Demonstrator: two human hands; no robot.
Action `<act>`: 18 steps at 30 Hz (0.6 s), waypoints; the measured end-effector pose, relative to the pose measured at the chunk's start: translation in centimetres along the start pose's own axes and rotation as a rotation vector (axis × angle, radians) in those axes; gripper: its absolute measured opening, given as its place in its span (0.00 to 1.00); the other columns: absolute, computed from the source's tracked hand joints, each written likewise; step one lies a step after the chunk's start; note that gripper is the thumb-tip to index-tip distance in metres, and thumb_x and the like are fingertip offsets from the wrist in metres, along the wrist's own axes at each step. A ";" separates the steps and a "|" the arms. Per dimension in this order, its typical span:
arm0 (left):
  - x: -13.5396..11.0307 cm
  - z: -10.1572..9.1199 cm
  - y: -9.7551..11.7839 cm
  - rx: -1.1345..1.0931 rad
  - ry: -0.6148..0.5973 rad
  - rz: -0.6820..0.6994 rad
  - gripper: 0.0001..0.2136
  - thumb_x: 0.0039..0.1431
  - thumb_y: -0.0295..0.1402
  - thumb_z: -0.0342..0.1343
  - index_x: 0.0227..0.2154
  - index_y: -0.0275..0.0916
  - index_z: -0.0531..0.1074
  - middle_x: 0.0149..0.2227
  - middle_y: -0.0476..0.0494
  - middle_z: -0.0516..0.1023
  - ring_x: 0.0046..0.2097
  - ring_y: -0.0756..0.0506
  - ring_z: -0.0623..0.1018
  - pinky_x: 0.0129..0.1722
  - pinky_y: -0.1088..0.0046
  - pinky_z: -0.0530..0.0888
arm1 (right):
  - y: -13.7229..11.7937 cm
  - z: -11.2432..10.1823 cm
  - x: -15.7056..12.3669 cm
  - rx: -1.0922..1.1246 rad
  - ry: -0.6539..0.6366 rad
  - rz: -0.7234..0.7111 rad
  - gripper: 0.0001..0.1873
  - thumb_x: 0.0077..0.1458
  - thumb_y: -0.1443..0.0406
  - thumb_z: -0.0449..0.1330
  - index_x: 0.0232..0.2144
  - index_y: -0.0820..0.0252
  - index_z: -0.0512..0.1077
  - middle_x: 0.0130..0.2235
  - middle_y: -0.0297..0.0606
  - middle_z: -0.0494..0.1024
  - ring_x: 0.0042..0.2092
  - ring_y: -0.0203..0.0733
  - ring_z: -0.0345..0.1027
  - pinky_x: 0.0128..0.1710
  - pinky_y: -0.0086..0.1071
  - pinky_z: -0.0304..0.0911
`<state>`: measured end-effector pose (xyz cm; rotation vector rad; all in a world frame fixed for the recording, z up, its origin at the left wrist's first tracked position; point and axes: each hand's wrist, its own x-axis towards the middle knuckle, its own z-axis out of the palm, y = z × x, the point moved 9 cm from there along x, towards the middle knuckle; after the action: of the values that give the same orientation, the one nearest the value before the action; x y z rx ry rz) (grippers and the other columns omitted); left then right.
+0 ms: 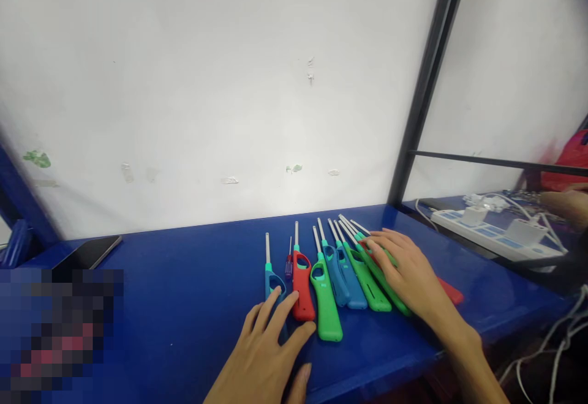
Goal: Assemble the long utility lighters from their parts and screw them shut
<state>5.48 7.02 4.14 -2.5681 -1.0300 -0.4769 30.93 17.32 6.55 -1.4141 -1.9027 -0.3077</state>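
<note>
Several gas lighters with pale metal tips lie in a fanned row on the blue table. My left hand (261, 349) is spread over the left end, across a blue lighter (274, 283), its fingertips by a red lighter (302, 288). A small screwdriver (289, 265) lies between those two. To their right are a light green lighter (327, 303), two blue lighters and green ones (373, 288). My right hand (408, 269) lies over the right end of the row, fingers extended on the lighters. Beneath it another red lighter (451, 291) is partly hidden.
A dark phone (87, 254) lies at the left of the blue table (184, 294), behind a blurred-out patch. White wall stands behind. Past the black post (420, 86) are a white power strip (496, 232), cables (551, 343) and part of another person's arm (567, 205).
</note>
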 end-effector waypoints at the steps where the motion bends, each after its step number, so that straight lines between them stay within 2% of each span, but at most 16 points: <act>1: 0.1 -0.1 0.1 -0.005 0.007 0.008 0.26 0.56 0.26 0.63 0.59 0.44 0.78 0.62 0.30 0.79 0.61 0.24 0.79 0.49 0.41 0.84 | -1.0 -0.1 0.0 0.025 -0.001 -0.029 0.26 0.76 0.53 0.47 0.49 0.58 0.82 0.53 0.47 0.84 0.62 0.59 0.72 0.67 0.58 0.63; 5: 0.3 -0.5 0.6 -0.023 0.033 0.041 0.29 0.54 0.24 0.65 0.60 0.44 0.76 0.58 0.33 0.82 0.58 0.27 0.82 0.47 0.41 0.85 | -5.0 0.3 -0.6 0.098 -0.061 -0.124 0.20 0.76 0.55 0.51 0.49 0.52 0.82 0.53 0.40 0.85 0.62 0.55 0.73 0.67 0.56 0.64; 8: 0.2 -0.5 0.6 -0.041 0.050 0.041 0.30 0.53 0.24 0.66 0.61 0.42 0.75 0.55 0.33 0.83 0.56 0.28 0.83 0.47 0.43 0.86 | -7.0 0.9 -1.2 0.111 -0.129 -0.170 0.16 0.73 0.54 0.57 0.54 0.48 0.80 0.56 0.37 0.85 0.64 0.57 0.72 0.68 0.60 0.62; 12: -0.1 -0.5 0.4 -0.052 0.078 0.019 0.29 0.54 0.24 0.64 0.60 0.41 0.75 0.56 0.31 0.82 0.58 0.28 0.81 0.48 0.44 0.86 | -7.4 1.7 -1.7 0.077 -0.195 -0.168 0.17 0.73 0.54 0.58 0.54 0.52 0.81 0.55 0.40 0.86 0.63 0.60 0.74 0.68 0.66 0.58; 18: -0.3 0.0 0.0 -0.061 0.064 -0.010 0.29 0.56 0.24 0.61 0.62 0.44 0.73 0.59 0.33 0.80 0.60 0.28 0.79 0.51 0.43 0.84 | -7.2 1.7 -1.8 0.032 -0.216 -0.160 0.16 0.73 0.57 0.58 0.53 0.53 0.82 0.53 0.42 0.87 0.59 0.59 0.77 0.69 0.65 0.56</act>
<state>5.24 6.89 4.02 -2.5836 -1.0219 -0.5985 23.96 14.32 5.78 -1.3202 -2.1932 -0.2059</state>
